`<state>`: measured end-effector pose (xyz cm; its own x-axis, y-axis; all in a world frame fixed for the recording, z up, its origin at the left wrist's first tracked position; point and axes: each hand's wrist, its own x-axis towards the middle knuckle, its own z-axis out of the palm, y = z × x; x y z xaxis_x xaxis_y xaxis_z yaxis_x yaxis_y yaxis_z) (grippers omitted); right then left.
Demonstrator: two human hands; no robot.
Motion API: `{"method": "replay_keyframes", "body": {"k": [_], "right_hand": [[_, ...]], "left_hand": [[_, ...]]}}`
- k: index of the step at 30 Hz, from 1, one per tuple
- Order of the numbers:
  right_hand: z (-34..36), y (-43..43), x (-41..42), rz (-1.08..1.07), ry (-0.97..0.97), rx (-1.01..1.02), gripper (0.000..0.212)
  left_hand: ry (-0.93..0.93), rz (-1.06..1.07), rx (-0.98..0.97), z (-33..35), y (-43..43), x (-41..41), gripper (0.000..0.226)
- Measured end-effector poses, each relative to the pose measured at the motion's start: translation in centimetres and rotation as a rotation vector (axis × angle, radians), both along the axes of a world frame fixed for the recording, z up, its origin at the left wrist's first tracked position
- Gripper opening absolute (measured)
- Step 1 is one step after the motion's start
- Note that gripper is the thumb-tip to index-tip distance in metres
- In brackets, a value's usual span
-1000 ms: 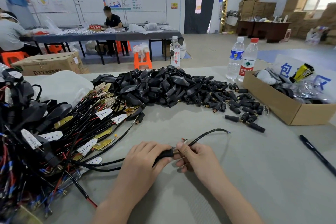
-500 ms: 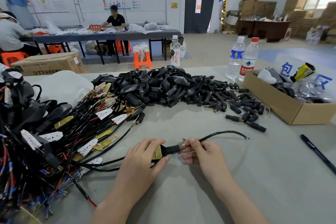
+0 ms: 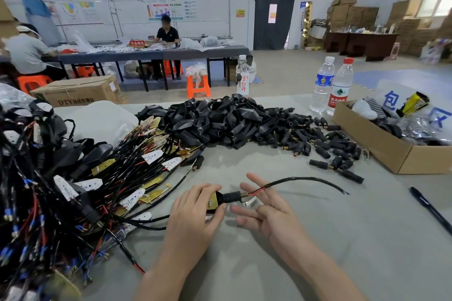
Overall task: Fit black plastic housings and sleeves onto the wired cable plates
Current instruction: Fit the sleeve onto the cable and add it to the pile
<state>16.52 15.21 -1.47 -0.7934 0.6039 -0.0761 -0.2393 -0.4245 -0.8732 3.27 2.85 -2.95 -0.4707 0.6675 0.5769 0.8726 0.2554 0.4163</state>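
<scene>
My left hand grips a yellow cable plate with a black sleeve pushed up against it. The plate's black cable curves off to the right over my right hand, whose fingers are spread apart and hold nothing. A large heap of black plastic housings lies at the table's middle back, with small black sleeves scattered to its right. A tangle of wired cable plates covers the left side.
An open cardboard box of parts stands at the right. Three water bottles stand behind the heap. A black pen lies near the right edge. Other people sit at a far table.
The sleeve has slid left along the cable up to the plate. My right hand has let go of the cable and spread its fingers.
</scene>
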Motion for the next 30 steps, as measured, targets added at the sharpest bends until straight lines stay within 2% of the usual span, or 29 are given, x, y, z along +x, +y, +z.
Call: {"method": "replay_keyframes", "body": {"k": [4,6,8,11,16,19,21,23,25,27,30], "right_hand": [[0.5,-1.4,-0.1,0.031,0.024,-0.055,0.064],[1.1,-2.6,-0.5,0.040,-0.001,-0.027,0.052],[2.0,-4.2,-1.3,0.081,-0.027,0.010,0.049],[4.5,-7.2,-3.1,0.157,-0.030,0.066,0.048],[8.9,-12.6,-6.1,0.330,-0.062,0.287,0.046],[10.5,-14.8,-7.3,0.432,-0.045,0.388,0.042],[11.1,-15.6,-7.7,0.442,-0.042,0.418,0.041],[11.3,-15.6,-7.8,0.415,-0.037,0.438,0.041],[11.1,-15.0,-7.5,0.372,-0.039,0.460,0.041],[10.8,-13.7,-7.0,0.327,-0.058,0.467,0.041],[10.3,-11.4,-6.6,0.251,-0.085,0.402,0.038]], "left_hand": [[-0.034,0.020,0.005,0.6,-1.2,-0.1,0.034],[0.020,0.045,-0.014,1.4,-2.4,-0.7,0.034],[0.084,0.068,-0.064,3.0,-4.1,-1.7,0.038],[0.287,0.093,-0.135,6.9,-7.3,-4.2,0.035],[0.684,0.144,-0.295,15.3,-12.5,-10.3,0.031],[0.825,0.222,-0.452,20.4,-14.5,-14.8,0.033],[0.877,0.344,-0.616,23.6,-15.4,-17.7,0.043],[0.864,0.464,-0.808,26.1,-16.4,-19.8,0.054],[0.818,0.495,-0.902,28.0,-17.6,-20.9,0.062],[0.809,0.484,-0.885,29.2,-18.9,-21.3,0.064],[0.842,0.451,-0.700,30.9,-20.6,-21.9,0.056]]}}
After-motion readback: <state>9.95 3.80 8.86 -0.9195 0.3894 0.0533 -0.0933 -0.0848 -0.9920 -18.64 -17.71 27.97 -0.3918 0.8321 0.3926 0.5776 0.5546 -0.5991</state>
